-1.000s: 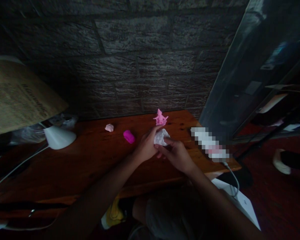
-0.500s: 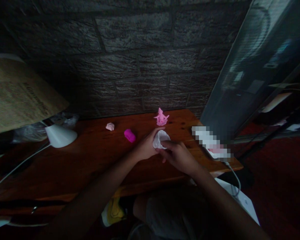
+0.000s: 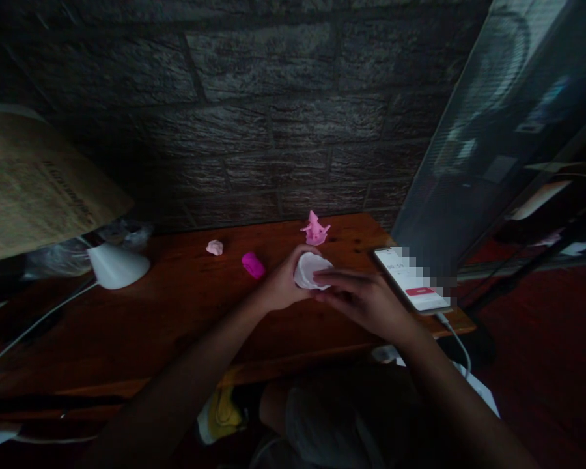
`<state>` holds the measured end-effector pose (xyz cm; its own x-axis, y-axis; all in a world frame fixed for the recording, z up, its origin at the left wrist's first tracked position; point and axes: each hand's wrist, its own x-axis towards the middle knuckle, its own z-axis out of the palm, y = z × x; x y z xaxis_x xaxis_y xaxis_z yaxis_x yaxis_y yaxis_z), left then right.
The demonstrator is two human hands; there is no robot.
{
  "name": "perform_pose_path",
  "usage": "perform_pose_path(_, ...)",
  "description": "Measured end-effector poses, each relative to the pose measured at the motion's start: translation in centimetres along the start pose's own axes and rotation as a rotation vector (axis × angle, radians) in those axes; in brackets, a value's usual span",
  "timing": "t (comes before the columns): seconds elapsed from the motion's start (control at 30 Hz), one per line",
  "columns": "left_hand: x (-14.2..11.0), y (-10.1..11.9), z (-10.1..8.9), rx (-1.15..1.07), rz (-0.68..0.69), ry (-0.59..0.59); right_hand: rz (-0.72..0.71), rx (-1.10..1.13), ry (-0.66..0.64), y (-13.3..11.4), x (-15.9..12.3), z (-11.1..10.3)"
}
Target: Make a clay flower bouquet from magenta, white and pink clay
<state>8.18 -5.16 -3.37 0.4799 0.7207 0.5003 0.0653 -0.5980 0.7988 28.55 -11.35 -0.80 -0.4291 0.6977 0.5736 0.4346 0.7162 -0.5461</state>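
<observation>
A white lump of modelling clay [image 3: 310, 268], shaped like a shallow cup with a rounded rim, is held above the wooden table. My left hand [image 3: 284, 285] curls around its left side. From the right, my right hand [image 3: 371, 301] grips the near right rim, fingertips on the clay and thumb below. Just beyond stands a pink clay figure [image 3: 315, 229] with a pointed top and thin side arms. Left of my hands lie a magenta clay piece [image 3: 252, 265] and a small pale pink lump [image 3: 215, 247].
A phone [image 3: 413, 280] with a lit, partly blurred screen lies at the right end of the table [image 3: 200, 312], its cable [image 3: 461, 339] hanging off. On the left are a white lamp base [image 3: 117, 267] and a brown printed paper shade [image 3: 43, 176]. A brick wall [image 3: 273, 117] rises behind.
The white clay has turned from a crumpled look to showing a smoother, rounder rim. My right hand has shifted slightly right, its fingers straighter. My left hand keeps its hold.
</observation>
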Motion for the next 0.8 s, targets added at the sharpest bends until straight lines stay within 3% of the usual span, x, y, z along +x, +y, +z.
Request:
perform_pose_path(0.13,0.0,0.1,-0.3,0.114,0.059,0.176,0.025,-0.055,0.339,-1.1,0.0,-0.6)
perform_pose_path(0.23,-0.1,0.6,-0.3,0.171,0.06,0.187,0.039,-0.072,0.476,-1.5,0.0,-0.6)
perform_pose_path(0.37,-0.4,1.1,-0.3,0.234,0.095,0.154,-0.078,0.026,0.303,-2.2,-0.1,0.3)
perform_pose_path(0.43,-0.5,1.1,-0.4,0.301,0.15,0.184,-0.046,0.115,0.209,-2.7,-0.2,1.3)
perform_pose_path(0.57,-0.8,0.8,-0.5,0.457,0.209,0.239,0.192,0.193,0.184,-3.1,-0.4,3.6)
perform_pose_path(0.8,-0.9,0.4,0.4,0.665,0.259,0.104,0.49,0.479,0.105,-3.2,-0.1,5.9)
